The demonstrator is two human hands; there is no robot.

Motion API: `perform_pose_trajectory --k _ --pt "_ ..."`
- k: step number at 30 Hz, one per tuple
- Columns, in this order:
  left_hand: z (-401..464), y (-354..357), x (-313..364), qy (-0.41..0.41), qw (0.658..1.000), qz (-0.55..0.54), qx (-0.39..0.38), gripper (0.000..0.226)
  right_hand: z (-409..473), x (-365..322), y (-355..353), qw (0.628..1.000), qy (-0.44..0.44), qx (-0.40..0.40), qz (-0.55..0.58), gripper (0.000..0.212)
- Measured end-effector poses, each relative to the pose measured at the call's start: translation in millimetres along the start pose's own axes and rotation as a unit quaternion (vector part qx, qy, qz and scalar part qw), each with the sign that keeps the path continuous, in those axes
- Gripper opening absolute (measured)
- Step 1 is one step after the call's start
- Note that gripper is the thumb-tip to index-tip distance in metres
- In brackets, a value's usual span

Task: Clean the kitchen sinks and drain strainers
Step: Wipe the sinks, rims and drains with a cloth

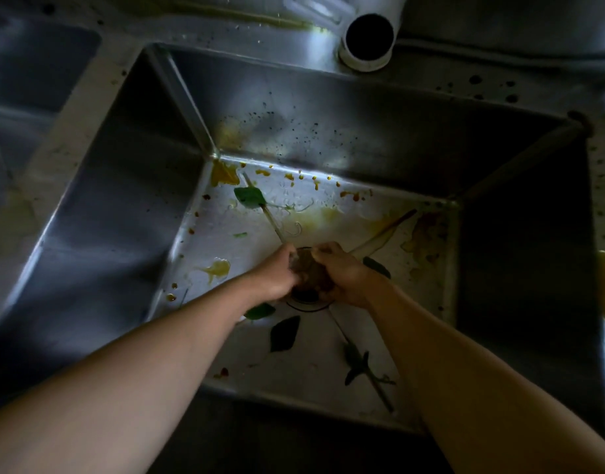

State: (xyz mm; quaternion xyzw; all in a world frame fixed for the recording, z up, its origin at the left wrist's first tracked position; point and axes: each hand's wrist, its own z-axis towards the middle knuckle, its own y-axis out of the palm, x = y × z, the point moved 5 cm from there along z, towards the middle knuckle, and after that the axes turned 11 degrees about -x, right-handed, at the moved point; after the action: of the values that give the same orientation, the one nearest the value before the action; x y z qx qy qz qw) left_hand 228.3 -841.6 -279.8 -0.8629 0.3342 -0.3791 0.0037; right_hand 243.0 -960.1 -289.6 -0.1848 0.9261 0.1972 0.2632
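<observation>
In the middle of the frame I see my left hand [277, 277] and right hand [342, 278] gripping a brown drain strainer [309, 271] over the drain opening [306, 299] of the dirty sink [123, 200]. Green leaves [250, 197] and yellow stains [217, 268] lie around them.

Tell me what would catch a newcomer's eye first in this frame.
Both hands, the left hand and the right hand, meet at the middle of the sink floor, gripping the grimy drain strainer over the drain opening. Around them lie green leaves and yellow sauce stains, thickest toward the far left corner. A white pipe mouth gapes above the back rim.
</observation>
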Motion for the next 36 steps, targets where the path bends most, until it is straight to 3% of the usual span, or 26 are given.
perform_pose_trajectory --k 2,5,8,11,15,17,21,24,29,34,36 --pt "-10.0 -3.6 -2.8 -0.034 0.984 -0.172 -0.022 0.019 -13.9 -3.6 1.3 0.997 -0.017 -0.064 0.028 0.031" --pt "-25.4 -3.6 -4.1 -0.069 0.910 -0.393 -0.108 0.011 -30.8 -6.3 3.3 0.988 -0.083 -0.130 0.020 0.045" --pt "-38.8 0.3 5.0 -0.081 0.841 -0.499 -0.193 0.013 -36.4 -8.8 5.3 0.986 -0.135 -0.093 0.028 0.039" --pt "-46.8 2.5 15.1 -0.082 0.804 -0.546 -0.221 0.021 -36.5 -12.2 14.2 0.984 -0.159 -0.070 0.043 0.022" --pt "-52.6 1.5 28.6 -0.049 0.834 -0.509 -0.208 0.012 -38.2 -17.5 15.5 0.984 -0.176 0.010 0.034 0.045" --pt "-53.9 1.3 32.2 -0.025 0.858 -0.475 -0.192 0.017 -37.2 -21.1 12.9 0.985 -0.164 0.045 -0.009 0.033" --pt "-49.2 -0.4 26.5 -0.024 0.947 -0.287 -0.143 0.039 -27.0 -21.4 10.6 0.987 -0.119 0.073 -0.079 0.027" --pt "-35.5 -2.5 14.7 -0.027 0.990 -0.100 -0.093 0.056 -13.3 -13.9 11.5 0.988 -0.078 0.081 -0.103 0.028" --pt "-13.7 -1.6 -1.6 -0.016 0.994 0.097 -0.046 0.071 9.6 -4.9 8.1 0.983 -0.038 0.116 -0.135 0.025" --pt "-1.0 3.8 -6.9 0.032 0.987 0.157 -0.026 0.039 25.2 6.6 2.4 0.981 0.010 0.141 -0.131 0.036" --pt "1.6 5.6 -7.1 0.045 0.983 0.178 -0.025 0.036 29.5 10.0 -0.5 0.978 0.024 0.148 -0.148 0.039"
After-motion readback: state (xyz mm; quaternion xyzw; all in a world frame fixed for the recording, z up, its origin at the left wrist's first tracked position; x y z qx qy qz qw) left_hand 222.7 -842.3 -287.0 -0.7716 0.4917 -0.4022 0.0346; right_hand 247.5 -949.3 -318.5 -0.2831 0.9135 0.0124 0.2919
